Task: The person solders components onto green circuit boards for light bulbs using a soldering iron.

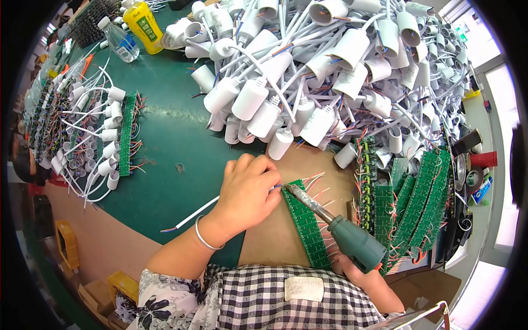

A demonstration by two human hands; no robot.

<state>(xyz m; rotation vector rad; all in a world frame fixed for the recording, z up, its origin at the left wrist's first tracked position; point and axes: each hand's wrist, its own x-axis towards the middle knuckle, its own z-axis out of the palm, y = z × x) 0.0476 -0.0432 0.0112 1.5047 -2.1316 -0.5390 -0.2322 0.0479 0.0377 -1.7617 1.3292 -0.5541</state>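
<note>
My left hand (247, 187) is closed in a pinch on a white cable (199, 213), whose bared blue and brown wire ends meet the top end of a green circuit board strip (307, 225). The cable's other stripped end lies to the left. A soldering iron (352, 236) with a dark green body touches or nearly touches the board's top end with its metal tip. My right hand (352, 270) is closed around its lower side; the body partly hides the fingers. Thin red and white wires stick out along the board's right edge.
A large heap of white lamp holders with cables (286, 93) covers the back. Several green board strips (418, 203) stand at right, near tape rolls (474, 179). At left lie boards wired to white holders (110, 135). Behind them stand a clear bottle (118, 41) and a yellow bottle (142, 26).
</note>
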